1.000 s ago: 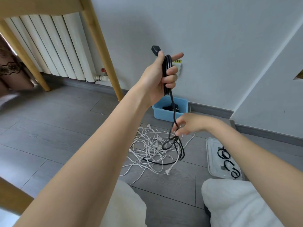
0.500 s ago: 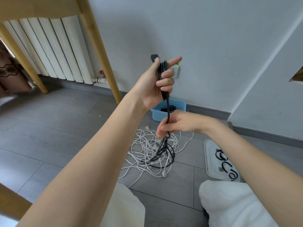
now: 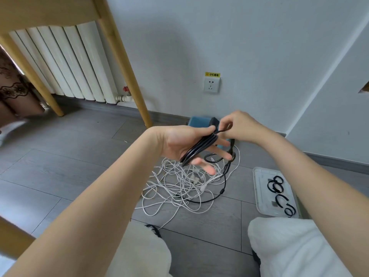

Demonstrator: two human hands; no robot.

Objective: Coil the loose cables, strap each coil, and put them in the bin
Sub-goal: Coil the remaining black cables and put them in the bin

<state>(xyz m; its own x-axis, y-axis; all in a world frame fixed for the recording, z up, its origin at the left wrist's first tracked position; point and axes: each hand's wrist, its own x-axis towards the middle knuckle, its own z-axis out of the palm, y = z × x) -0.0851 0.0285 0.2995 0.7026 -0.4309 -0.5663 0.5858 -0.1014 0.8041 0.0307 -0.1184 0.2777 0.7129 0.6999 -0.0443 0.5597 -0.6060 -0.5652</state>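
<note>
The black cable is lying in several loops across the palm of the left hand, and its free tail is hanging down from there onto the tangle of white cables on the floor. The left hand is lying nearly flat, palm up, its fingers spread and almost straight, so the loops are resting on it rather than being clamped. The right hand is pinching a strand of the same cable between thumb and fingertips, just beside the left hand's fingertips, seemingly laying down another turn.

The cable is looking fairly thick, springy and light; its loops are likely wanting to spread open, so the person is probably needing to close the left fingers around the bundle's middle before strapping. The trailing tail is running in among the white tangle, where it may be snagging as it is drawn up, so feeding it slowly with the pinching hand seems wise.

Behind the black cable, the blue bin is sitting against the wall, mostly hidden by the hands. To the right of the cable, a white tray is holding black straps. Above and behind it, a wall socket is showing.
</note>
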